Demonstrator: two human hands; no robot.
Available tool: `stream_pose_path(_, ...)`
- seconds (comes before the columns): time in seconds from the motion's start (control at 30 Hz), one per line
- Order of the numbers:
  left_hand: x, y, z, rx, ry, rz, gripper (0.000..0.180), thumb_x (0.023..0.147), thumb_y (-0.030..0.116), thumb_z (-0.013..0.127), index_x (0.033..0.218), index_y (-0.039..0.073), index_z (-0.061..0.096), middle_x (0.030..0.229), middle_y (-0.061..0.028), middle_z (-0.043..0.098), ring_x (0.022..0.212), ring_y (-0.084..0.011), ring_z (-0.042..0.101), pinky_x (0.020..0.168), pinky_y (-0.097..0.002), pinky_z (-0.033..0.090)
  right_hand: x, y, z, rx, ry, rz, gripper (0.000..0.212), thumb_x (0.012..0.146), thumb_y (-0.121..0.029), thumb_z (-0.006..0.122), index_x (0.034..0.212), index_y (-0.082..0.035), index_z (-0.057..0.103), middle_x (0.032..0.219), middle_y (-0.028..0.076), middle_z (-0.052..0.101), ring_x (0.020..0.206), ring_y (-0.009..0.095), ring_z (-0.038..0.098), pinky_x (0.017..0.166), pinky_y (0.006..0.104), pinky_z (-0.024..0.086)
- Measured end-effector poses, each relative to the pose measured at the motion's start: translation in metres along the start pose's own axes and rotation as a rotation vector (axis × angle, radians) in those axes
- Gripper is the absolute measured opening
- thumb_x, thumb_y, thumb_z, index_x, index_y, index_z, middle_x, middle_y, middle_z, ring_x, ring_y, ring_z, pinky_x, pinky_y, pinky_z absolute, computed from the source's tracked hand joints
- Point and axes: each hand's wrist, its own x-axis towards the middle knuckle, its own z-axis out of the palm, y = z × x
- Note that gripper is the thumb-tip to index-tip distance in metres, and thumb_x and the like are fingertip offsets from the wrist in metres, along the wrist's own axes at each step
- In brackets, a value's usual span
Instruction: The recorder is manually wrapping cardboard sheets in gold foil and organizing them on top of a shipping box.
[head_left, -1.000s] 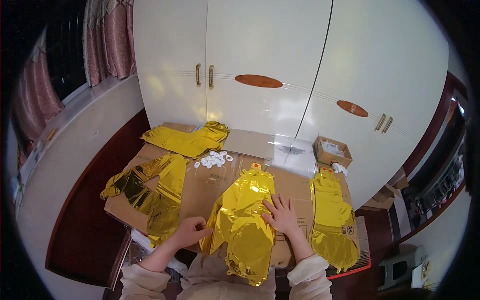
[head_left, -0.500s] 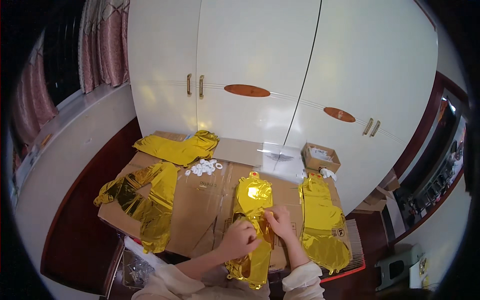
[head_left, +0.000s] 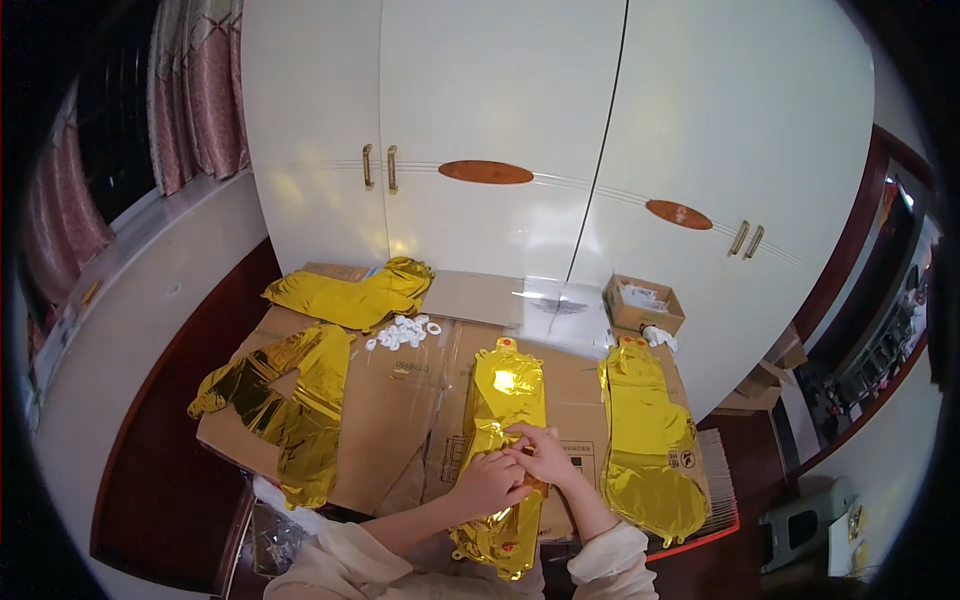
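A flat gold foil balloon [head_left: 510, 385] lies lengthwise on the cardboard in front of me, with small tabs at its ends. My left hand [head_left: 488, 484] rests on its lower half, fingers curled against the foil. Touching it, my right hand [head_left: 543, 458] comes from the right, its bent fingers gripping the foil at the balloon's middle. The fingertips partly hide each other and the foil between them. To the right lies a stack of gold foil balloons [head_left: 650, 440]. Two more gold foil pieces lie at the left, one angular [head_left: 315, 400] and one farther back [head_left: 345, 298].
Flattened cardboard [head_left: 395, 430] covers the work surface. Small white rings [head_left: 402, 332] form a pile at the back. An open carton [head_left: 645, 300] with white packets stands at the back right, near a white cabinet [head_left: 500, 90]. A grey stool [head_left: 808, 525] is at lower right.
My right hand has shifted its grip and now meets my left hand, which has moved slightly right. The middle balloon's lower part lies flatter and wider than before.
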Motion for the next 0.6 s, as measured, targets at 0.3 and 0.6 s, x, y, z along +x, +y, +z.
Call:
stream_pose_path(0.3,0.002,-0.043,-0.062,0.069,0.014,-0.076,0.047,0.09,0.029,0.065,0.128,0.005,0.052,0.138,-0.0164,0.051,0.128,-0.0331,0.048,0.106,-0.0465,0.038,-0.003,-0.008,-0.002,-0.05,-0.01,-0.027,0.028,0.084,-0.014,0.072,0.111,-0.014,0.066,0.075,-0.003,0.066,0.072,0.014,0.061,0.084,0.0325,0.032)
stream_pose_path(0.6,-0.011,-0.062,-0.081,0.3,-0.135,-0.068,0.071,0.093,0.035,0.062,0.146,0.0,0.032,0.152,-0.0231,0.032,0.141,-0.0391,0.031,0.115,-0.0516,0.025,-0.003,-0.006,-0.002,-0.056,-0.017,-0.064,0.021,0.086,-0.016,0.067,0.107,-0.015,0.067,0.078,-0.005,0.063,0.078,0.013,0.059,0.085,0.0327,0.03)
